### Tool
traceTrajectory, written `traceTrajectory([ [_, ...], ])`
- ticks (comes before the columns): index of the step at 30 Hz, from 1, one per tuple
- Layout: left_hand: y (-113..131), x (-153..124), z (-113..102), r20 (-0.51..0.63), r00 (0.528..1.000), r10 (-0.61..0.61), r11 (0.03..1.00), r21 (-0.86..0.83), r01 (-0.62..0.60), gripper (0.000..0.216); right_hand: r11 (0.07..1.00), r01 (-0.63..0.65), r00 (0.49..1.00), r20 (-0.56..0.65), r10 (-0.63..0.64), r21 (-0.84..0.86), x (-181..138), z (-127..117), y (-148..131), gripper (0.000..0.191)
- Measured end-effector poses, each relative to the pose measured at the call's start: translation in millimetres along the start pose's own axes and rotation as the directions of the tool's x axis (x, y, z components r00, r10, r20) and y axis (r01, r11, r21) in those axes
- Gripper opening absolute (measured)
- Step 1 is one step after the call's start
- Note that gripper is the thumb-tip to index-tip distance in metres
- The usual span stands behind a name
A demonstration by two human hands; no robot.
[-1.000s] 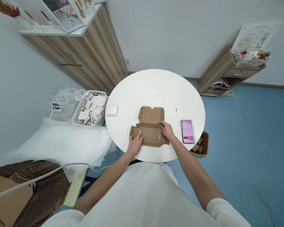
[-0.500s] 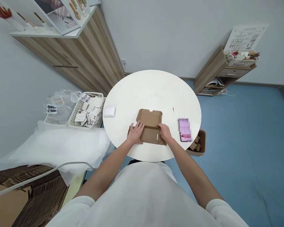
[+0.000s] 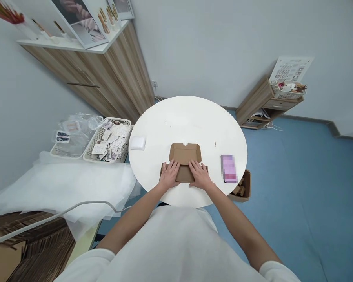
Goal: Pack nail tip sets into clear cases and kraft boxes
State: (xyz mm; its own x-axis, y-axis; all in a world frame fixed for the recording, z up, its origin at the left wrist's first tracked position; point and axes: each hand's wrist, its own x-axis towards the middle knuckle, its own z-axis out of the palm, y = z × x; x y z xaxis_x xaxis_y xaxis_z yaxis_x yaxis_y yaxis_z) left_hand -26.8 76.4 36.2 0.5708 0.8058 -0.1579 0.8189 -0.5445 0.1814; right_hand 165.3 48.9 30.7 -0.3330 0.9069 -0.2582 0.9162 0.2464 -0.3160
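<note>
R hand [image 3: 200, 175] now lies flat — shifted inboard from the R edge — opp. L hand [image 3: 170, 175], fingers of both slightly spread on cardboard blank [image 3: 184, 154], toward 6 o'clock on tbl. [image 3: 188, 117], so front panel [image 3: 185, 174] gets approx. even two-sided support.

We have a brown cardboard box [image 3: 184, 160] lying opened out under our spread fingers [image 3: 173, 165], its round-cornered flap [image 3: 185, 152] with a small notch in the far edge reaching beyond the fingertips, its near panel [image 3: 185, 174] showing between them, and its ends jutting past the outermost fingers.
</note>
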Motion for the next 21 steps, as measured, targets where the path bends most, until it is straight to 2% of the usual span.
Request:
traceTrajectory([
  [4, -5, -5, -5, -0.015, 1.000, -0.010, 0.999, -0.047, 0.009, 0.089, 0.996, -0.069, 0.995, 0.078, 0.064, 0.055, 8, 8, -1, 0.106],
  [6, -10, -14, -3, -0.050, 0.995, -0.089, 0.993, -0.078, 0.085, 0.095, 0.992, -0.067, 0.996, 0.072, 0.060, 0.108, 8, 11, -1, 0.108],
  [7, -14, -21, 0, -0.071, 0.981, -0.178, 0.980, -0.108, 0.170, 0.099, 0.989, -0.059, 0.997, 0.061, 0.051, 0.134, 8, 13, -1, 0.109],
  [8, -19, -28, 4, -0.085, 0.954, -0.287, 0.950, -0.153, 0.273, 0.101, 0.986, -0.048, 0.998, 0.048, 0.041, 0.157, 8, 15, -1, 0.109],
  [10, -29, -42, 15, -0.060, 0.849, -0.525, 0.821, -0.299, 0.486, 0.099, 0.980, -0.032, 0.999, 0.027, 0.028, 0.196, 8, 18, -3, 0.108],
  [11, -34, -49, 22, -0.019, 0.816, -0.578, 0.754, -0.395, 0.525, 0.094, 0.977, -0.030, 0.999, 0.020, 0.026, 0.211, 8, 20, -4, 0.107],
  [12, -39, -53, 28, 0.015, 0.805, -0.593, 0.697, -0.491, 0.523, 0.089, 0.974, -0.030, 1.000, 0.017, 0.027, 0.223, 9, 22, -6, 0.107],
  [15, -52, -58, 39, 0.077, 0.819, -0.569, 0.562, -0.690, 0.456, 0.068, 0.969, -0.031, 1.000, 0.012, 0.029, 0.244, 11, 27, -12, 0.107],
  [18, -60, -51, 38, 0.108, 0.791, -0.602, 0.470, -0.753, 0.460, 0.049, 0.966, -0.036, 0.999, 0.014, 0.033, 0.257, 13, 29, -18, 0.107],
  [21, -62, -43, 29, 0.097, 0.774, -0.625, 0.444, -0.772, 0.455, 0.033, 0.962, -0.054, 0.999, 0.017, 0.052, 0.266, 14, 28, -22, 0.107],
])
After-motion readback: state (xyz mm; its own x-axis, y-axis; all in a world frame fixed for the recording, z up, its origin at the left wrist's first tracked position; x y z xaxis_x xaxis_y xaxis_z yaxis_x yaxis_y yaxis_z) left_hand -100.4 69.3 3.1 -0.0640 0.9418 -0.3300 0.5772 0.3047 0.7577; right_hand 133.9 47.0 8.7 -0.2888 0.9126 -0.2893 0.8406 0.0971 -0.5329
